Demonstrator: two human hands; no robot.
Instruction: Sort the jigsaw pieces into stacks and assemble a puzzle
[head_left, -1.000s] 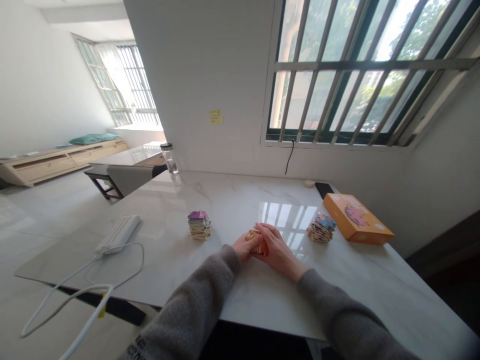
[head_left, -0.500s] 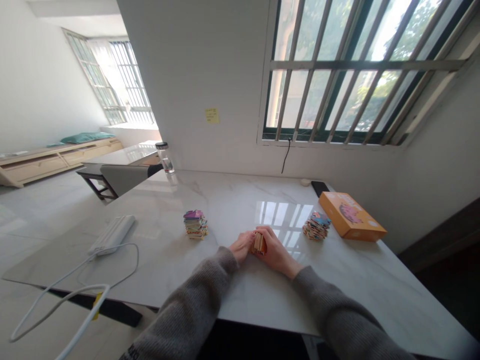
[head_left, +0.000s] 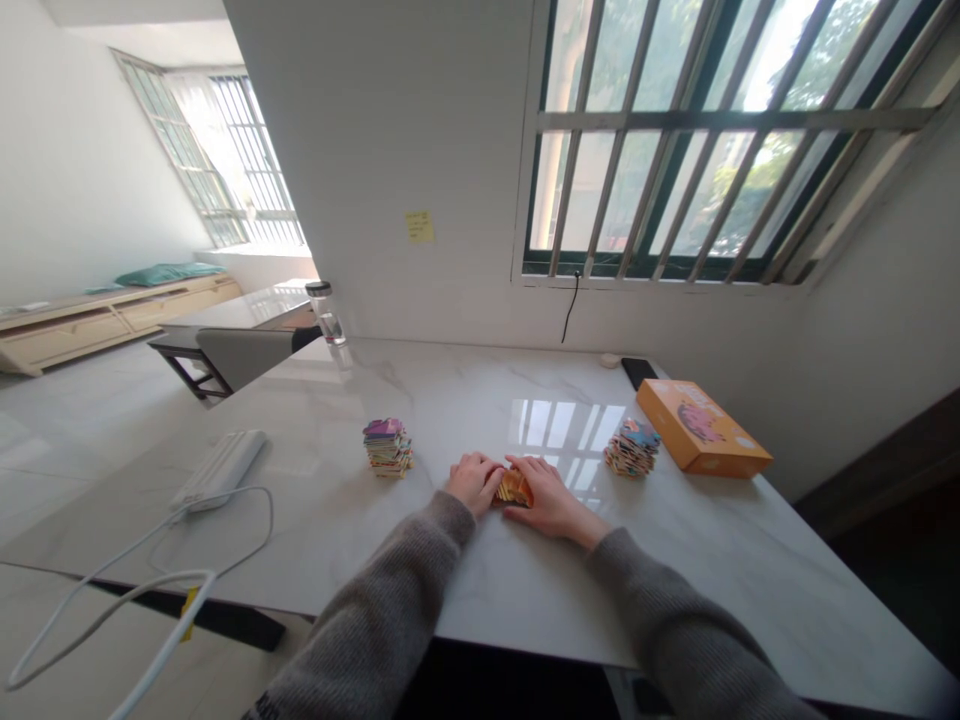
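Note:
Near the front middle of the table, my left hand and my right hand close in from both sides on a small stack of cardboard puzzle pieces. An orange face shows on it, with layered edges below; my fingers cover the rest. To the left of my hands stands a stack of puzzle pieces with a purple top. Another stack with a blue top stands off to the right, its layers uneven. Neither of these two stacks is touched by a hand.
An orange box lies at the right, with a black phone and a small white round object behind it. At the left are a white power strip with a looping cable and, farther back, a clear bottle.
The held stack has tilted from layered edges upright to lying lower, showing an orange face. My left hand has shifted slightly left, its fingers now over the stack's left side; my right hand has flattened.

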